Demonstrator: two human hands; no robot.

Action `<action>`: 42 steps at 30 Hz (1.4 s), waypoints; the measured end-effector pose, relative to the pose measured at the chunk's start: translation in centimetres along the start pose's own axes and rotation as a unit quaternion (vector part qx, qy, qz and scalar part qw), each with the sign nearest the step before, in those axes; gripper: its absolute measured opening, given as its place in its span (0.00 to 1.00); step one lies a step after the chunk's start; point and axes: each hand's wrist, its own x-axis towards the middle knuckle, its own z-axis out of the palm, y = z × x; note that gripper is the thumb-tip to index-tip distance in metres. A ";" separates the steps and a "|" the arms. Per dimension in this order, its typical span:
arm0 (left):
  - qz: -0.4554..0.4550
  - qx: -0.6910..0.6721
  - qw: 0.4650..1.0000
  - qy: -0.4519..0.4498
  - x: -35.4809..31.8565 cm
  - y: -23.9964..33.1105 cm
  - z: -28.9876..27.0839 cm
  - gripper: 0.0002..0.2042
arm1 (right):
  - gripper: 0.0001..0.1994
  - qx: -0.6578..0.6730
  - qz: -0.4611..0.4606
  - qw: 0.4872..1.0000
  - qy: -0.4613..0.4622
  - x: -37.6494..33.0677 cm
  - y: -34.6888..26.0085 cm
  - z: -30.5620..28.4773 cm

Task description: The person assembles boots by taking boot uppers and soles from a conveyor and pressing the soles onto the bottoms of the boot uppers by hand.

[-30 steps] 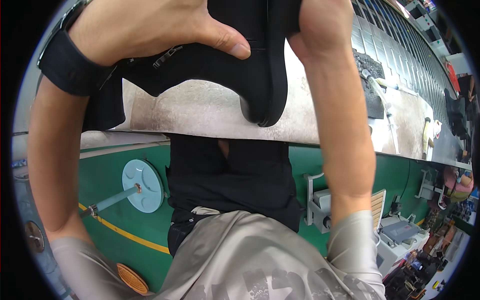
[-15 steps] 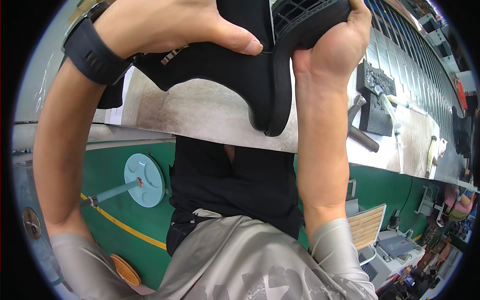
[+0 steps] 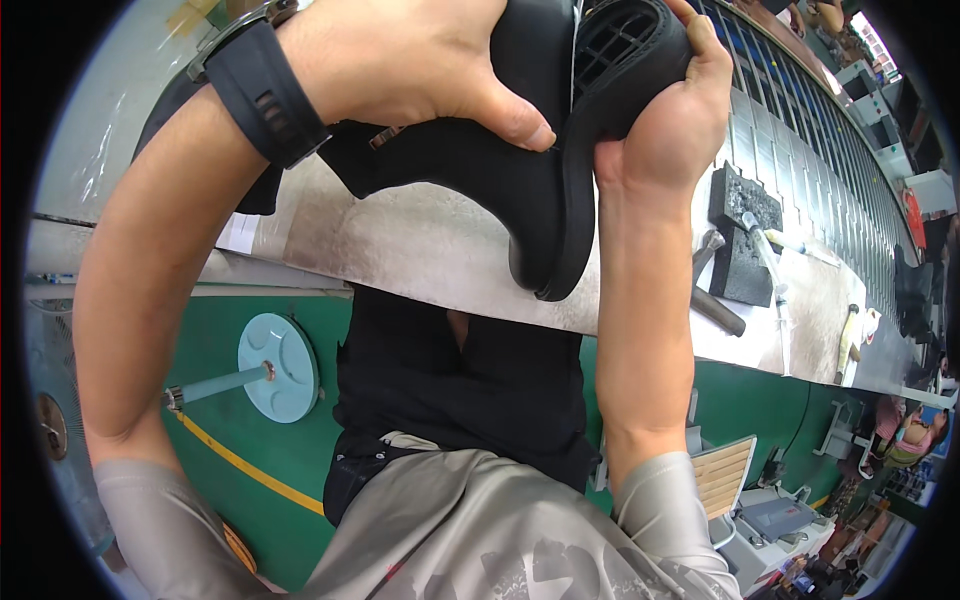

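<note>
Left hand (image 3: 400, 60) clamps the black shoe (image 3: 480, 170) upper, thumb at 4 o'clock; right hand (image 3: 670, 120) grips the black sole (image 3: 600, 130) heel. Best to press evenly along the seam, likely. Shoe is held above the workbench (image 3: 420, 250), long axis running 11 to 5 o'clock, toe down.

left hand (image 3: 400, 60) + right hand (image 3: 670, 120) grip black shoe (image 3: 520, 190) | over workbench (image 3: 400, 240)

Single head-worn fisheye view, facing steeply down over own torso; hands and black shoe (image 3: 520, 190) very near lens; workbench (image 3: 420, 250) below
</note>
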 end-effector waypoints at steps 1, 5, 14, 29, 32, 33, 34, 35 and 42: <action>0.009 -0.013 1.000 0.006 0.0 -0.1 0.0 0.45 | 0.17 -0.001 0.002 1.000 -0.017 0.1 -0.2 0.1; 0.023 -0.027 0.999 0.007 0.1 -0.3 -0.2 0.45 | 0.16 -0.029 0.009 0.997 -0.068 0.8 -0.2 0.0; 0.015 -0.031 0.999 -0.004 0.3 0.0 -0.3 0.44 | 0.16 -0.171 -0.030 0.982 -0.080 1.1 -0.5 0.9; 0.055 -0.037 0.998 -0.023 0.9 -0.1 -0.9 0.40 | 0.14 -0.271 -0.097 0.955 -0.071 1.0 -1.1 1.0; 0.069 -0.030 0.997 0.002 0.6 -0.1 -1.0 0.39 | 0.14 -0.289 -0.074 0.953 -0.050 1.1 -1.3 1.1; 0.074 -0.028 0.997 0.011 0.5 -0.1 -1.0 0.39 | 0.14 -0.288 -0.077 0.953 -0.051 1.1 -1.4 1.1; 0.078 -0.032 0.996 0.014 0.4 -0.1 -1.2 0.38 | 0.14 -0.299 -0.078 0.949 -0.053 1.1 -1.4 1.1; 0.079 -0.033 0.996 0.017 0.4 -0.1 -1.3 0.37 | 0.14 -0.310 -0.080 0.946 -0.056 1.0 -1.5 1.1; 0.090 -0.057 0.994 0.009 0.5 0.3 -1.7 0.35 | 0.12 -0.275 -0.036 0.957 -0.088 1.3 -2.0 -0.1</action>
